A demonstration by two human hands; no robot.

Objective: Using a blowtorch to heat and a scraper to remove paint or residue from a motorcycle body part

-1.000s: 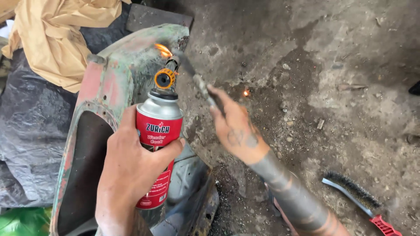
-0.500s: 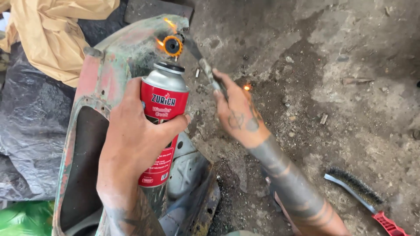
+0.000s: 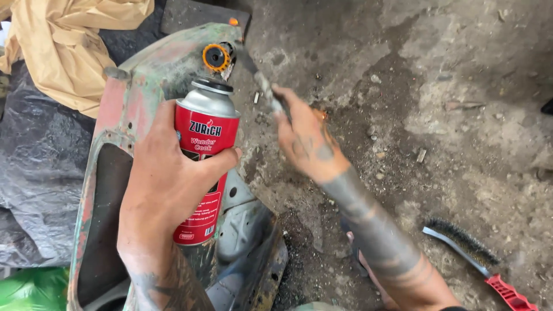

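Over the green panel (image 3: pixel 144 75), our left hand (image 3: pixel 167 184) grips the gas can (image 3: pixel 201 155), right hand (image 3: pixel 305 138) clenches a scraper (image 3: pixel 262 80) — careless flame could scorch fingers.

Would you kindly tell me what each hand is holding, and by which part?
The left hand wraps the red gas canister around its middle. The right hand holds a thin metal tool by its lower end.
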